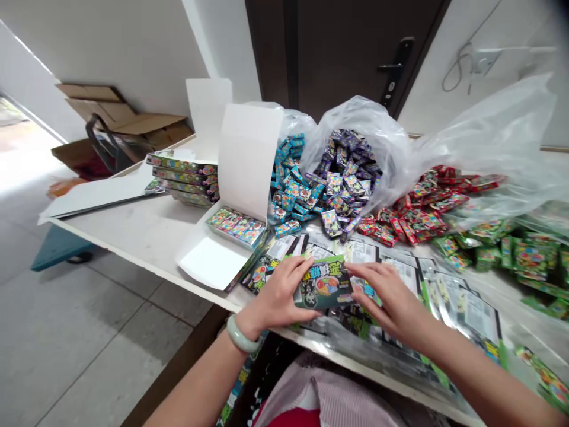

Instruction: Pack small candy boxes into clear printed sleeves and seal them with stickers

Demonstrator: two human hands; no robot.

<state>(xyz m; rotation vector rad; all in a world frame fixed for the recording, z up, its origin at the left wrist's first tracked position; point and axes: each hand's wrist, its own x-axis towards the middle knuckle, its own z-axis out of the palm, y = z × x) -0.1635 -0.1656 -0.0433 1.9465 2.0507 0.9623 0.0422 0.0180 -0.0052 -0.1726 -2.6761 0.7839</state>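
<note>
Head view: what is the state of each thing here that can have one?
Green pack, held at both ends by left hand and right hand.
Display box, open, lid upright.
Stacked boxes, closed.
Clear bags, open at the mouth.
Door, shut.

glossy printed packet (325, 284); crinkled clear plastic bags (484, 142); matt white card (247, 160), perhaps paperboard

Blue packs (291, 184), purple packs (347, 172) and red packs (422, 207) lie heaped.
</note>
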